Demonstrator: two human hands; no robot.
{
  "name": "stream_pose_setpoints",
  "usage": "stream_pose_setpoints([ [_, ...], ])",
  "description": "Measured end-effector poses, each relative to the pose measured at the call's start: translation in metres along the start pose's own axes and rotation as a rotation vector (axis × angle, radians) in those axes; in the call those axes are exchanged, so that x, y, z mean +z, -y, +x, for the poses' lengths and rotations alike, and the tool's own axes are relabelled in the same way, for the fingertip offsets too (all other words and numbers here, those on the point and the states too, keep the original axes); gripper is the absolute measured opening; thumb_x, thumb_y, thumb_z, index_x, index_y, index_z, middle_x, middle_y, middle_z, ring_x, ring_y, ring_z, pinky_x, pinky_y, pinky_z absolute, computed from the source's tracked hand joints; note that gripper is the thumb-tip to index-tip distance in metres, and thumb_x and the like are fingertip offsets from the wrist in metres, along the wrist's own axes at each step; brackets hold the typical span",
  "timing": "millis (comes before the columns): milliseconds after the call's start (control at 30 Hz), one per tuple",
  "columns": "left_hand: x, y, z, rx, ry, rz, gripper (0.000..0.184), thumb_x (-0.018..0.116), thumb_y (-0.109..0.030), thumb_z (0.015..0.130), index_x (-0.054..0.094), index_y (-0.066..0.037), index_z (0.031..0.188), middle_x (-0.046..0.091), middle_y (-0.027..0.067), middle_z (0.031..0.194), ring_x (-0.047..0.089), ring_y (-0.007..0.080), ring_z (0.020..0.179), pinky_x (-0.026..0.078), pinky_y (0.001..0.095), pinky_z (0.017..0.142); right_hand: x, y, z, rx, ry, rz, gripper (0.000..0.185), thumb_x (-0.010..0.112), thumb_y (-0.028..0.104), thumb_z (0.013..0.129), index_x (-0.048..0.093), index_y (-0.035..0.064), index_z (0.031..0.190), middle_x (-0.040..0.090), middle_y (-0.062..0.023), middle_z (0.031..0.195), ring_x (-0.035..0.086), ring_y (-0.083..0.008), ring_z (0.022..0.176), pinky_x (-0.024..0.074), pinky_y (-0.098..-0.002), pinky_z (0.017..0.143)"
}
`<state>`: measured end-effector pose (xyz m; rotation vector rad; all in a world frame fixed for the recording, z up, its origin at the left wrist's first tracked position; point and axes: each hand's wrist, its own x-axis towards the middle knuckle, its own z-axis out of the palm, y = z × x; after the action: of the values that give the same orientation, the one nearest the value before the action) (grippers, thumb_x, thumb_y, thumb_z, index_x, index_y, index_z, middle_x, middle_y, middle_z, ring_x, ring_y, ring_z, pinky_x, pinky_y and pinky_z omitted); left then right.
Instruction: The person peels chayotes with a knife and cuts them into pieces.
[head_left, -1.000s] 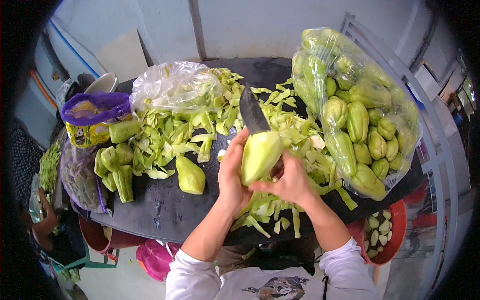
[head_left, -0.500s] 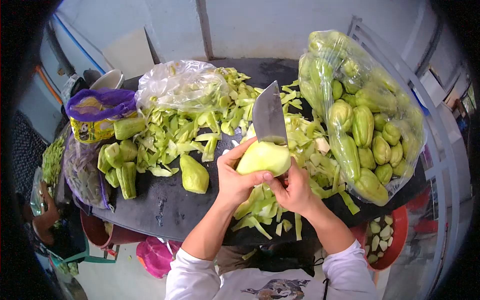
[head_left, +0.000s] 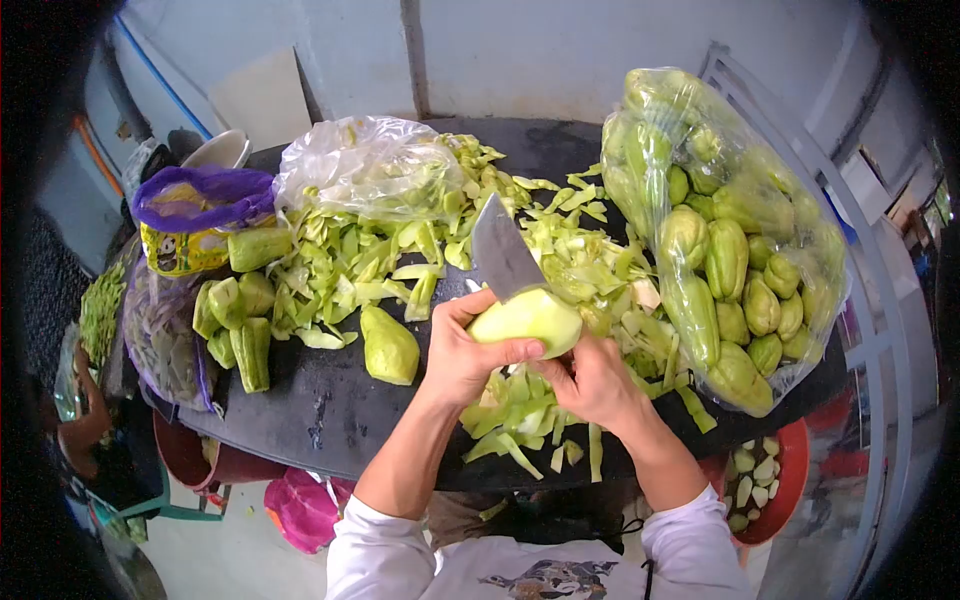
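Note:
A peeled, pale green chayote [head_left: 527, 324] is held above the table in my left hand [head_left: 465, 350], fingers wrapped behind it and thumb along its near side. My right hand [head_left: 597, 383] is closed at the chayote's right end, gripping a broad-bladed knife [head_left: 502, 252]. The blade rises behind the chayote, tip pointing up and left, its lower part against the far side. The knife's handle is mostly hidden by the hand and the chayote. Beneath my hands lie green peelings [head_left: 530, 415]. One whole chayote [head_left: 389, 345] rests on the table left of my left hand.
A clear bag of chayotes [head_left: 735, 250] stands at right on the black table [head_left: 300, 430]. Another plastic bag [head_left: 365, 165] lies on peelings at the back. Several green pieces [head_left: 252, 355] sit beside a purple mesh bag [head_left: 165, 335]. Below are red tubs [head_left: 793, 480]; another person's arm [head_left: 88, 415] shows far left.
The knife blade has tilted left and dropped lower against the chayote. My right hand has moved slightly down and right, and the chayote has shifted a little.

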<state>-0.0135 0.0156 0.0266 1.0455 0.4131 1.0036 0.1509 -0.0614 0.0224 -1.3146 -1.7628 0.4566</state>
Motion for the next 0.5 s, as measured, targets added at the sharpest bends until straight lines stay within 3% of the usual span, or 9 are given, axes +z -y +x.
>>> stream_pose_setpoints([
  [100,0.018,0.005,-0.002,0.074,-0.119,-0.18,0.044,0.085,0.001,0.067,0.068,0.005,0.107,0.072,0.0092,0.096,0.067,0.0132,0.087,0.054,0.0271,0.081,0.0,0.006,0.001,0.118,-0.037,0.05,0.04,0.066,0.025,0.091,0.049,-0.0037,0.113,0.067,-0.0223,0.081,0.068,-0.042,0.076,0.0529,-0.0454,0.06],
  [200,-0.001,-0.002,0.001,-0.062,0.014,0.094,0.048,0.085,0.0,0.07,0.065,0.006,0.112,0.071,0.0108,0.102,0.067,0.0146,0.089,0.053,0.0284,0.082,-0.007,0.004,0.005,0.089,0.055,0.033,0.041,0.065,0.025,0.092,0.05,-0.0036,0.116,0.067,-0.0232,0.083,0.068,-0.0423,0.079,0.0526,-0.0471,0.064],
  [267,0.008,0.005,0.0,-0.018,-0.035,0.021,0.047,0.084,-0.001,0.07,0.064,0.006,0.112,0.071,0.0108,0.102,0.067,0.0146,0.09,0.053,0.0287,0.082,-0.002,-0.005,0.002,0.014,-0.007,0.039,0.03,0.067,0.02,0.091,0.057,-0.0018,0.109,0.063,-0.017,0.067,0.065,-0.0282,0.057,0.0473,-0.0374,0.053],
  [333,0.02,0.011,-0.001,0.068,-0.099,-0.15,0.045,0.083,-0.002,0.072,0.064,0.006,0.112,0.07,0.0102,0.103,0.066,0.0145,0.091,0.052,0.0292,0.084,0.0,-0.005,0.001,0.034,-0.027,0.063,0.029,0.066,0.02,0.091,0.057,-0.0015,0.109,0.062,-0.0172,0.067,0.064,-0.0283,0.056,0.0467,-0.0374,0.052],
  [467,0.011,0.006,-0.001,-0.022,-0.106,-0.052,0.043,0.083,0.002,0.071,0.064,0.006,0.11,0.07,0.009,0.101,0.066,0.0149,0.09,0.052,0.0291,0.084,-0.01,-0.004,0.005,0.021,0.035,0.042,0.027,0.067,0.02,0.091,0.059,-0.0013,0.105,0.061,-0.0145,0.064,0.06,-0.0238,0.052,0.0443,-0.0354,0.05],
  [500,0.005,0.004,0.0,-0.054,-0.052,0.011,0.05,0.082,-0.004,0.073,0.06,0.006,0.117,0.068,0.0115,0.108,0.065,0.0172,0.097,0.051,0.0315,0.088,-0.011,-0.004,0.006,0.024,0.032,0.042,0.027,0.067,0.02,0.091,0.059,-0.0013,0.105,0.061,-0.0145,0.064,0.06,-0.0238,0.052,0.0443,-0.0354,0.05],
])
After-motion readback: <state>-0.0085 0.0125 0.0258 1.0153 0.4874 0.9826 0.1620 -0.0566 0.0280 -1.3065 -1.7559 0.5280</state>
